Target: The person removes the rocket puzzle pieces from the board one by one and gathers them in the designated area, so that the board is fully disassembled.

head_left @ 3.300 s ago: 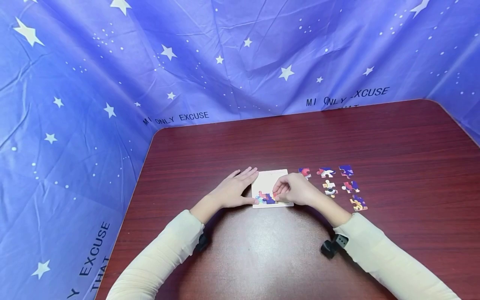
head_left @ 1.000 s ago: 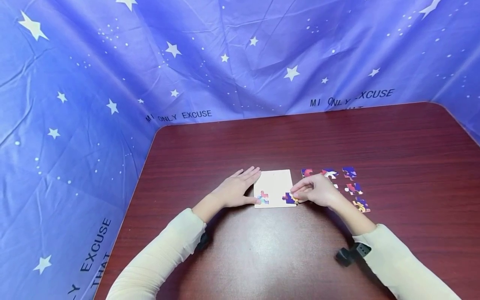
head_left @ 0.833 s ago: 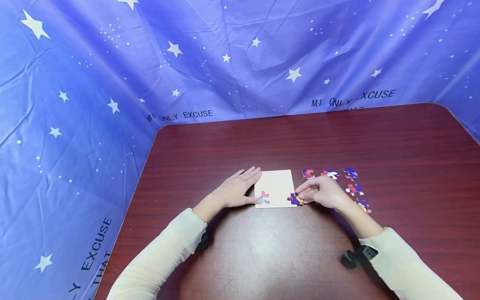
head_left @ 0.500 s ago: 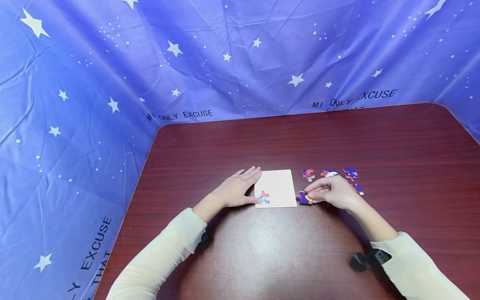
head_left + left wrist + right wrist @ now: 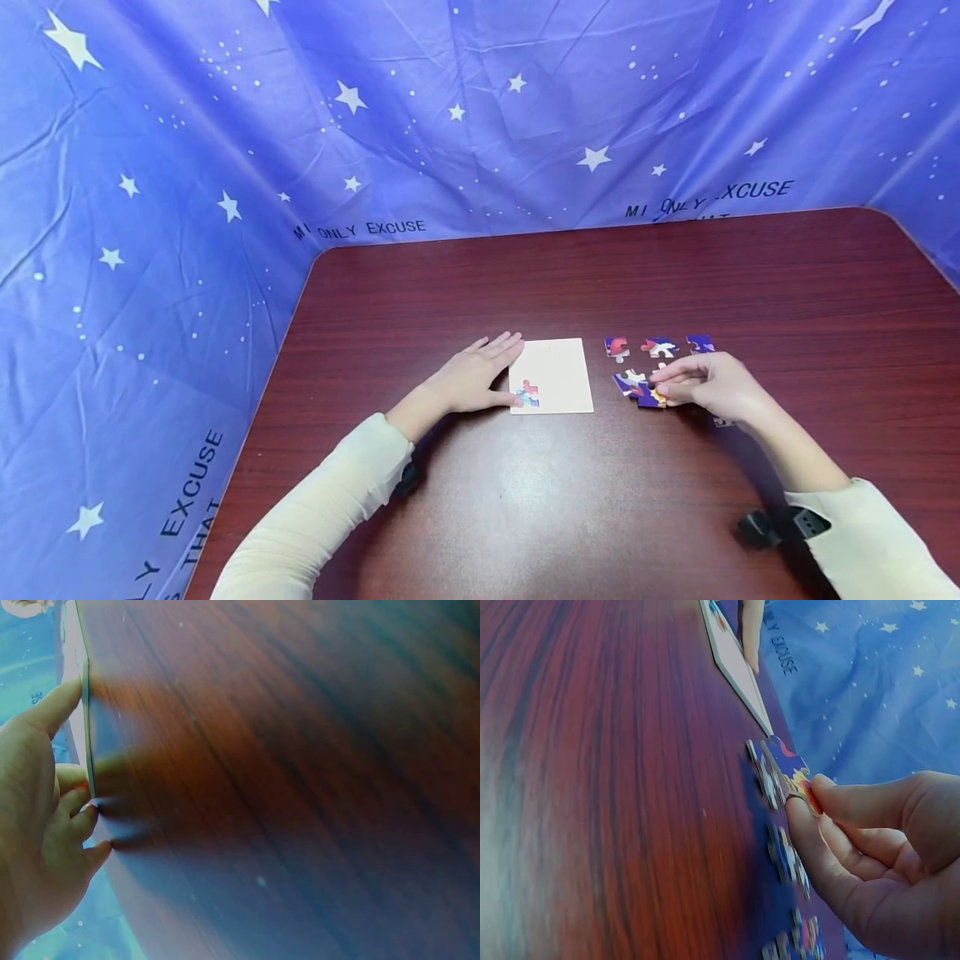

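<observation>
With thumb and fingertips, my right hand (image 5: 716,387) pinches a purple-and-yellow jigsaw puzzle piece (image 5: 649,397), to the right of the white puzzle board (image 5: 555,371). In the right wrist view the held piece (image 5: 786,759) is tilted up, close over another piece lying on the table. My left hand (image 5: 467,382) lies along the board's left side, fingers straight, thumb at its lower left corner. A red-and-blue corner piece (image 5: 529,389) sits on the board beside that thumb. The left wrist view shows the left fingertips along the board's thin edge (image 5: 88,727).
Loose puzzle pieces lie right of the board: a red-and-purple one (image 5: 617,347), a white-and-red one (image 5: 659,347), a purple one (image 5: 701,342) and a white-and-purple one (image 5: 630,382). Others are partly hidden by my right hand. A starry blue curtain (image 5: 450,167) hangs behind the table.
My right hand has lifted the purple-and-yellow piece away from its place beside the corner piece and carried it right, off the board and over the loose pieces. My left hand has stayed put.
</observation>
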`<action>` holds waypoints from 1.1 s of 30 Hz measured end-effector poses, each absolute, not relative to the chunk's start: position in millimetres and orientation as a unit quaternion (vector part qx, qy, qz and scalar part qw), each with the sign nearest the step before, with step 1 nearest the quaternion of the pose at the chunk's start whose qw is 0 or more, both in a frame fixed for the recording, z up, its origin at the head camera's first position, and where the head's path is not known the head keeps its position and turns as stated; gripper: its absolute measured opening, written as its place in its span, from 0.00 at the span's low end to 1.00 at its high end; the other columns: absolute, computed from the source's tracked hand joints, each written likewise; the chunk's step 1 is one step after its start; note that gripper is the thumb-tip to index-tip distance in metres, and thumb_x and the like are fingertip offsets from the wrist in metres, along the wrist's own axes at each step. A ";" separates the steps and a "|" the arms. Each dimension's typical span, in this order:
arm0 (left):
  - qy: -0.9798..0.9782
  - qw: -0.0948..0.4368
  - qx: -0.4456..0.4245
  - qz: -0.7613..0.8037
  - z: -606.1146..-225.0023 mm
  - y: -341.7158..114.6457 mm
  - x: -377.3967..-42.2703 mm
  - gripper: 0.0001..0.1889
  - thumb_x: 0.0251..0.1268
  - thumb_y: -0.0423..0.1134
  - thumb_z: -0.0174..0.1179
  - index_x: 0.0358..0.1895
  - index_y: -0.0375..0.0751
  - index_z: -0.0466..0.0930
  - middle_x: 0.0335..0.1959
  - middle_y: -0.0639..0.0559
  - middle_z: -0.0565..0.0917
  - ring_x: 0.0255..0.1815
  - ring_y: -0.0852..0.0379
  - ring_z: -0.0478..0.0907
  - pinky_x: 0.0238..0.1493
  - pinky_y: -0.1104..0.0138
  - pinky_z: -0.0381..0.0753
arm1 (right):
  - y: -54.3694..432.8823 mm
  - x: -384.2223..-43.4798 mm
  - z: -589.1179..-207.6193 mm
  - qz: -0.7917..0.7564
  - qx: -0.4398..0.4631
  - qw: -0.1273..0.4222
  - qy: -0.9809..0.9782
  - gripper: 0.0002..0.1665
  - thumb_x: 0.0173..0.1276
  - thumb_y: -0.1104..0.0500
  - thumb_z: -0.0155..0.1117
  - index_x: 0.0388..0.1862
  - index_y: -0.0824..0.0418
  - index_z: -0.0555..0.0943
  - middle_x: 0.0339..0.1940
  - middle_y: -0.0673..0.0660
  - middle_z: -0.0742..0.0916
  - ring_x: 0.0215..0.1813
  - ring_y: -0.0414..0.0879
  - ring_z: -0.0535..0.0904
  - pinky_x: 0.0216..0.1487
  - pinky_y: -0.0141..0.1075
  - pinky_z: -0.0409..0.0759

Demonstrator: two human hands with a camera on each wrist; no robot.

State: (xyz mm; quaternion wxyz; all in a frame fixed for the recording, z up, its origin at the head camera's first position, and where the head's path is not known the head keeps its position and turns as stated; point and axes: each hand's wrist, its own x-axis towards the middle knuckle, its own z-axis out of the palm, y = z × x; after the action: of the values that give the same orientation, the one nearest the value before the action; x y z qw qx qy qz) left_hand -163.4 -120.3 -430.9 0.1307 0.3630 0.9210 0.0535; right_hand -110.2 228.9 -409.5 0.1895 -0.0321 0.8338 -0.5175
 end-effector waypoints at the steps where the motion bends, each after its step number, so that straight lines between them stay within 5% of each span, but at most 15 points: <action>1: 0.921 0.130 0.363 0.053 -430.8 -120.2 -163.6 0.47 0.59 0.67 0.51 0.75 0.44 0.45 0.77 0.51 0.48 0.77 0.56 0.43 0.76 0.57 0.45 | 231.8 -109.4 -409.5 -0.516 -0.033 0.190 0.835 0.22 0.60 0.62 0.66 0.47 0.78 0.78 0.27 0.51 0.89 0.29 0.37 0.85 0.33 0.32 0.84; 10: 0.920 0.134 0.364 0.048 -428.0 -120.4 -163.2 0.47 0.61 0.66 0.51 0.75 0.44 0.45 0.77 0.51 0.48 0.77 0.56 0.43 0.77 0.57 0.45 | 248.5 -101.3 -412.7 -0.484 -0.027 0.208 0.850 0.20 0.60 0.63 0.65 0.46 0.79 0.79 0.27 0.51 0.89 0.27 0.36 0.84 0.29 0.32 0.83; 18: 0.921 0.136 0.362 0.052 -430.8 -121.0 -163.7 0.47 0.60 0.67 0.50 0.75 0.45 0.44 0.77 0.52 0.47 0.77 0.57 0.42 0.77 0.58 0.44 | 250.9 -95.8 -410.0 -0.326 -0.049 0.110 0.938 0.12 0.55 0.53 0.71 0.33 0.60 0.87 0.23 0.50 0.88 0.24 0.29 0.78 0.26 0.27 0.72; 33: 0.921 0.134 0.364 0.050 -428.6 -119.8 -162.7 0.47 0.60 0.67 0.51 0.75 0.44 0.45 0.77 0.51 0.48 0.77 0.56 0.44 0.76 0.57 0.45 | 251.1 -94.5 -409.8 -0.301 -0.067 0.092 0.947 0.07 0.53 0.55 0.72 0.30 0.56 0.87 0.24 0.49 0.88 0.23 0.28 0.75 0.27 0.27 0.70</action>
State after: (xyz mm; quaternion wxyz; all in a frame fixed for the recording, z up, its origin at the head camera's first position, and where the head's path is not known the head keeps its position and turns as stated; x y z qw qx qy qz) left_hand -162.7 -119.8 -428.6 0.1337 0.3636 0.9206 0.0500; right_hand -94.5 251.1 -409.8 0.0922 -0.0666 0.9468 -0.3010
